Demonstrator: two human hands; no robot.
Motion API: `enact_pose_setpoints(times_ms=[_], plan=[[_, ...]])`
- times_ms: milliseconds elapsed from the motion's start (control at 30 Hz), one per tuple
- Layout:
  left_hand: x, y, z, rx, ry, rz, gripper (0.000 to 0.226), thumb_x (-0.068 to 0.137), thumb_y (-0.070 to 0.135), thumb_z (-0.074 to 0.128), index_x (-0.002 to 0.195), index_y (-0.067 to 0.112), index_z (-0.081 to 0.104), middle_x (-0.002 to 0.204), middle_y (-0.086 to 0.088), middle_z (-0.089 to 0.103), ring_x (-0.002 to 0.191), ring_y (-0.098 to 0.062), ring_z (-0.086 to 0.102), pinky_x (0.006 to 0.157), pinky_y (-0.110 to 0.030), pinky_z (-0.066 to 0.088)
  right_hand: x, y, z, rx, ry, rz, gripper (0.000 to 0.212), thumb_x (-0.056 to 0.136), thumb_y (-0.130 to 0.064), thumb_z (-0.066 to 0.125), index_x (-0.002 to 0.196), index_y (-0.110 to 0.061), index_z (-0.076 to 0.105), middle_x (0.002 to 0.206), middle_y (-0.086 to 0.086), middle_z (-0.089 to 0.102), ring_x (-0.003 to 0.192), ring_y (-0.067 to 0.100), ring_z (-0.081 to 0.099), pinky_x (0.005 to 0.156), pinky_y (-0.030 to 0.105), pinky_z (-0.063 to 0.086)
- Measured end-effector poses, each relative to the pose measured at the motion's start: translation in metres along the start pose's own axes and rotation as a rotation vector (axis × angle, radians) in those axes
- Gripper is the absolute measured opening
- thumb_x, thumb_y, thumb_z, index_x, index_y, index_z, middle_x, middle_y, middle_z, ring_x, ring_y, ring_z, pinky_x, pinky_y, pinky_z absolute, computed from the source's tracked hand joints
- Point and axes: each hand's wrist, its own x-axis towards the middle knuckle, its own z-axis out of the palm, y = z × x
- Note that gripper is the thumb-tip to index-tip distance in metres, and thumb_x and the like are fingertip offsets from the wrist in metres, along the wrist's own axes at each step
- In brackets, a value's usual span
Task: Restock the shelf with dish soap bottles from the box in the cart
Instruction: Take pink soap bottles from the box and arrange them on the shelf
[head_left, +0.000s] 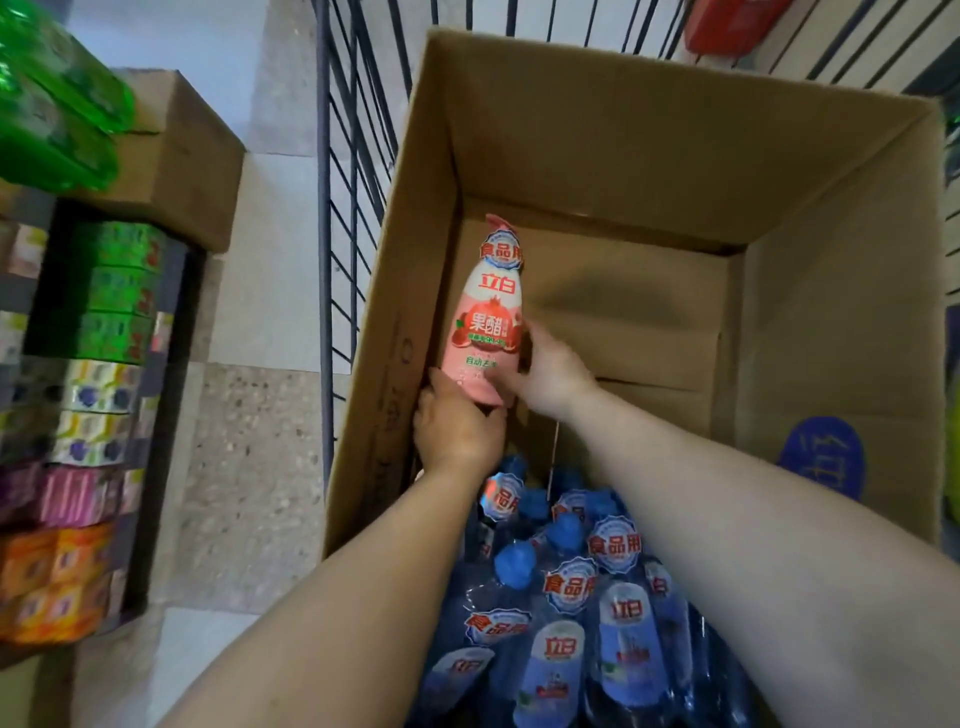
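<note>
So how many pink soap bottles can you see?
1. The pink bottle is inside the cardboard box, held by the left hand and right hand. Others may be hidden.

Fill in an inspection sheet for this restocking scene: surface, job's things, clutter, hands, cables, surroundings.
Surface: speckled floor, pale tiles.
Job's things: pink bottle in the box, against its left wall; blue bottles packed at the near end; box sits in the cart.
Clutter: second carton on the floor.
Hands: left hand grips the pink bottle's base; right hand holds its side.
Cables: nothing seen.
Surroundings: shelf of coloured packs at left.
</note>
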Motion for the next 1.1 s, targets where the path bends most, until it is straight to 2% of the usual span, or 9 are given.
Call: enact_pose_setpoints(times_ms=[100, 200, 300, 433, 633, 733, 867, 1000, 1100], plan=[[0.001, 0.000, 0.004, 0.000, 0.012, 0.011, 0.082, 0.081, 0.046, 0.070, 0.145, 0.017, 0.028, 0.132, -0.012, 0.049, 0.122, -0.032, 0.048, 0.100, -0.047, 0.044, 0.009, -0.002, -0.007, 0.167, -0.093, 0.072, 0.069, 0.078, -0.024, 0.079, 0.137, -0.019, 0.042, 0.130, 0.003, 0.059, 0.120, 0.024, 0.056, 0.092, 0.034, 0.048], [0.004, -0.002, 0.004, -0.017, 0.019, 0.012, 0.075, 0.078, 0.047, 0.072, 0.138, 0.022, 0.035, 0.125, -0.010, 0.053, 0.116, -0.031, 0.052, 0.096, -0.048, 0.047, 0.016, -0.006, -0.005, 0.263, -0.162, 0.149, 0.065, 0.075, -0.020, 0.081, 0.128, -0.025, 0.043, 0.127, 0.003, 0.058, 0.117, 0.027, 0.056, 0.087, 0.048, 0.055], [0.009, -0.004, 0.004, -0.092, 0.007, -0.002, 0.072, 0.072, 0.051, 0.074, 0.132, 0.029, 0.040, 0.116, -0.006, 0.058, 0.108, -0.031, 0.058, 0.090, -0.048, 0.052, 0.019, -0.005, -0.004, 0.392, -0.183, 0.193, 0.081, 0.072, -0.015, 0.082, 0.138, -0.023, 0.036, 0.130, 0.002, 0.056, 0.122, 0.028, 0.053, 0.090, 0.053, 0.053], [0.011, -0.006, 0.003, -0.161, 0.004, 0.000, 0.076, 0.068, 0.051, 0.077, 0.130, 0.036, 0.037, 0.116, -0.003, 0.061, 0.108, -0.030, 0.059, 0.089, -0.049, 0.052, 0.016, 0.002, -0.002, 0.516, -0.175, 0.203, 0.086, 0.070, -0.011, 0.083, 0.139, -0.025, 0.033, 0.128, 0.000, 0.056, 0.124, 0.029, 0.052, 0.089, 0.056, 0.053], [-0.011, 0.005, 0.000, -0.132, -0.008, 0.127, 0.063, 0.068, 0.047, 0.080, 0.112, 0.039, 0.036, 0.112, 0.009, 0.061, 0.111, -0.022, 0.058, 0.098, -0.048, 0.045, -0.012, 0.014, -0.013, 0.549, -0.008, 0.113, 0.092, 0.068, -0.008, 0.084, 0.139, -0.026, 0.028, 0.126, -0.003, 0.054, 0.120, 0.022, 0.053, 0.085, 0.054, 0.055], [-0.028, 0.018, -0.008, -0.159, 0.001, 0.221, 0.075, 0.065, 0.049, 0.081, 0.121, 0.035, 0.034, 0.116, 0.006, 0.061, 0.112, -0.025, 0.057, 0.095, -0.049, 0.048, -0.034, 0.013, -0.026, 0.519, 0.104, 0.029, 0.097, 0.065, -0.008, 0.087, 0.141, -0.025, 0.027, 0.124, -0.006, 0.054, 0.117, 0.019, 0.057, 0.088, 0.050, 0.055], [-0.055, 0.038, -0.022, -0.253, -0.033, 0.322, 0.084, 0.064, 0.044, 0.084, 0.128, 0.027, 0.032, 0.121, 0.000, 0.060, 0.111, -0.025, 0.060, 0.088, -0.048, 0.055, -0.075, 0.000, -0.054, 0.449, 0.247, -0.106, 0.097, 0.066, -0.008, 0.087, 0.143, -0.021, 0.028, 0.125, -0.007, 0.052, 0.115, 0.011, 0.054, 0.097, 0.038, 0.051], [-0.090, 0.060, -0.040, -0.284, -0.057, 0.474, 0.092, 0.053, 0.055, 0.083, 0.129, 0.027, 0.039, 0.121, 0.002, 0.062, 0.114, -0.023, 0.059, 0.092, -0.047, 0.053, -0.126, -0.012, -0.085, 0.349, 0.418, -0.174, 0.088, 0.064, -0.017, 0.089, 0.137, -0.016, 0.040, 0.128, -0.001, 0.058, 0.115, 0.015, 0.058, 0.098, 0.036, 0.050], [-0.126, 0.076, -0.054, -0.289, -0.099, 0.627, 0.085, 0.054, 0.053, 0.083, 0.128, 0.028, 0.048, 0.121, 0.004, 0.063, 0.114, -0.020, 0.059, 0.094, -0.045, 0.052, -0.172, -0.013, -0.107, 0.329, 0.556, -0.208, 0.085, 0.059, -0.019, 0.092, 0.130, -0.015, 0.046, 0.123, -0.001, 0.062, 0.110, 0.015, 0.060, 0.098, 0.036, 0.050]])
